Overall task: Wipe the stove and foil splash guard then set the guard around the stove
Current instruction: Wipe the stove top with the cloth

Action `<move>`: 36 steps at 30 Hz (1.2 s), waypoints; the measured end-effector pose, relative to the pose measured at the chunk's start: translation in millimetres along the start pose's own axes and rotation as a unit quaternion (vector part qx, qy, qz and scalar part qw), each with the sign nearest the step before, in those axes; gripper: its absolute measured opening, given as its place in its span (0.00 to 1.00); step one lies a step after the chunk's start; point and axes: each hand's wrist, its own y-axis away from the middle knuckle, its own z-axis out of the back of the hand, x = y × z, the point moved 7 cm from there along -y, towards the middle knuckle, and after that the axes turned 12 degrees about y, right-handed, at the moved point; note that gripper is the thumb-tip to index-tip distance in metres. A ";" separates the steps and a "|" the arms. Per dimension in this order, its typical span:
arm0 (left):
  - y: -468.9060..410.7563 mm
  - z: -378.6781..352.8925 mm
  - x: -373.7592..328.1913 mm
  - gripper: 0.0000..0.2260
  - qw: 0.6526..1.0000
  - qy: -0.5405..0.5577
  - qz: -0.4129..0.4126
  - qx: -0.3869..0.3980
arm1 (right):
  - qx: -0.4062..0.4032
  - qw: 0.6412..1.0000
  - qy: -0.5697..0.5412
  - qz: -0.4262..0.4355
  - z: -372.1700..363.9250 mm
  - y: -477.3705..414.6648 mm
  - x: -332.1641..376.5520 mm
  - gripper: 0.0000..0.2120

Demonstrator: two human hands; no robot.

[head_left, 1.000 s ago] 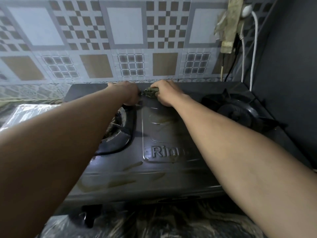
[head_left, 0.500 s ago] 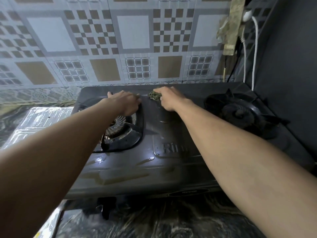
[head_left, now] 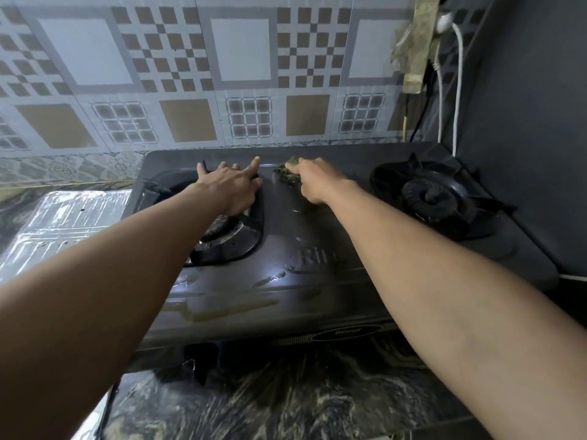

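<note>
A dark grey two-burner stove point(head_left: 286, 300) stands on the marbled counter, its top wet and streaked. My right hand point(head_left: 314, 182) presses a green scouring pad point(head_left: 287, 174) onto the stove's back middle. My left hand point(head_left: 232, 185) lies flat, fingers spread, over the back rim of the left burner point(head_left: 228, 239). The foil splash guard point(head_left: 60, 223) lies flat on the counter to the left of the stove.
The right burner point(head_left: 435, 198) carries its black pan support. A tiled wall point(head_left: 222, 74) runs behind the stove and a dark wall point(head_left: 533, 122) close on the right. White and black cables point(head_left: 457, 90) hang at the back right corner. Dark marbled counter point(head_left: 286, 401) lies in front.
The view has drawn back and tilted down, so more counter and foil show. My right hand with the pad has slid slightly toward me. My left hand has opened flat on the burner rim.
</note>
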 end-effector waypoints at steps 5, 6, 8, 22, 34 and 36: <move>-0.4 -3.6 -12.2 0.27 1.000 -0.009 -0.019 0.005 | -0.004 1.000 0.022 0.018 1.6 10.0 7.8 0.38; 0.0 -5.5 -13.3 0.27 1.000 -0.013 -0.019 0.006 | -0.007 0.999 0.024 0.025 1.2 10.5 8.5 0.38; 1.6 -7.5 -13.8 0.28 1.000 -0.012 -0.012 0.002 | -0.010 0.999 0.021 0.033 0.2 8.7 7.2 0.37; 10.9 -16.1 -37.2 0.26 0.998 -0.032 0.051 -0.008 | 0.002 0.998 0.062 -0.011 -3.4 10.5 -68.5 0.27; 49.9 -30.1 -56.5 0.23 0.992 -0.123 0.016 -0.009 | 0.003 0.997 0.061 -0.037 -10.1 26.1 -83.4 0.30; 57.2 -35.0 -54.6 0.24 0.993 -0.115 0.021 -0.014 | 0.002 0.998 0.050 -0.042 -10.9 32.5 -83.4 0.34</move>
